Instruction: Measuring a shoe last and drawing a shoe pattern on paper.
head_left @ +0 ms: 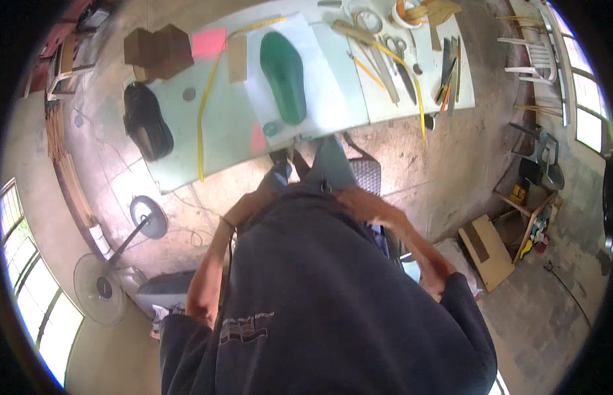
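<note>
My left hand point(256, 199) rests at my waist beside the hem of my dark shirt point(333, 276). On the other side my right hand point(357, 201) lies at the waist against my blue jeans point(334, 164). The fingers of both are largely hidden, so whether they hold anything cannot be made out. In front of me stands a glass-topped table point(181, 148). A green sole-shaped piece point(283, 79) lies on white paper point(323, 85), with a small teal roll point(271, 128) near its lower end. A black shoe point(147, 122) sits at the table's left.
Yellow measuring tapes point(201, 135) trail over the table. Scissors point(397, 46), a knife point(405, 82) and a white cup point(408, 13) are at its right. Brown cardboard point(158, 52) and pink paper point(209, 43) lie far left. A pedestal fan point(101, 288) stands left; a wooden box point(485, 253) sits right.
</note>
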{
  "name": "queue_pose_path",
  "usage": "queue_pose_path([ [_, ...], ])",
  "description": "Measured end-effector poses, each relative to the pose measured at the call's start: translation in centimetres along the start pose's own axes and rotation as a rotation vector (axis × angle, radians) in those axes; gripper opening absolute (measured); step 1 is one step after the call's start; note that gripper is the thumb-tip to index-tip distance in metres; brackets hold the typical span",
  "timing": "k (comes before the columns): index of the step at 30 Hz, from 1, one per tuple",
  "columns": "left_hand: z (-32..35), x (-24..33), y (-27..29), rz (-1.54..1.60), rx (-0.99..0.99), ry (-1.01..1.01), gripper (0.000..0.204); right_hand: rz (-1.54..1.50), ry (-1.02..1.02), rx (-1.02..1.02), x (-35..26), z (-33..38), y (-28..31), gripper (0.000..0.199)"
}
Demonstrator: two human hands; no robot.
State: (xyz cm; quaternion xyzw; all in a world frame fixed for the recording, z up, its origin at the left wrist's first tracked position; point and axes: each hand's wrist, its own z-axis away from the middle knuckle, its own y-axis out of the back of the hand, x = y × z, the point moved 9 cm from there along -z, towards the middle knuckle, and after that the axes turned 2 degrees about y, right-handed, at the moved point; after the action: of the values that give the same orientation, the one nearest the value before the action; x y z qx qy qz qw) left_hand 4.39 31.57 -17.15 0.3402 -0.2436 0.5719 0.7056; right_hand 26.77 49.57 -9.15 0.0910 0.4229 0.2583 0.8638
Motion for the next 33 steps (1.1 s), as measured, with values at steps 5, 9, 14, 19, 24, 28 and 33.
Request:
queue_pose_path([
  [5, 1.7, 1.2, -0.1, 0.649, -0.147, 0.204, 0.049, -0.322, -0.227, 0.004, 0.8, -1.5, 3.6, 0.041],
  [9, 3.4, 5.0, 1.0, 0.857, -0.019, 0.222, 0.050, -0.003, 0.328, 0.252, 6.3, -1.8, 2.1, 0.048],
  [14, 3.8, -3.0, -0.9, 0.929, -0.041, 0.336, 0.043, -0.808, -0.716, 0.007, 13.0, -1.1, -5.2, 0.069],
  [19, 5.0, -2.5, -0.1, 0.129, 0.018, -0.057, 0.041, -0.076, -0.559, -0.114, 10.8, -1.0, -1.4, 0.052],
  [24, 6.3, -2.9, -1.2, 0.345, 0.099, 0.119, 0.049, 0.032, -0.380, 0.073, 3.9, 2.0, 4.4, 0.037],
  [28, 3.8, -4.4, -1.4, 0.333, 0.071, 0.044, 0.051, -0.069, -0.368, -0.009, 4.1, 2.4, 4.3, 0.046],
  [33, 1.3, -6.4, -2.3, 0.614, 0.045, 0.270, 0.057, 0.035, -0.503, 0.145, 3.8, 3.6, 5.7, 0.042],
])
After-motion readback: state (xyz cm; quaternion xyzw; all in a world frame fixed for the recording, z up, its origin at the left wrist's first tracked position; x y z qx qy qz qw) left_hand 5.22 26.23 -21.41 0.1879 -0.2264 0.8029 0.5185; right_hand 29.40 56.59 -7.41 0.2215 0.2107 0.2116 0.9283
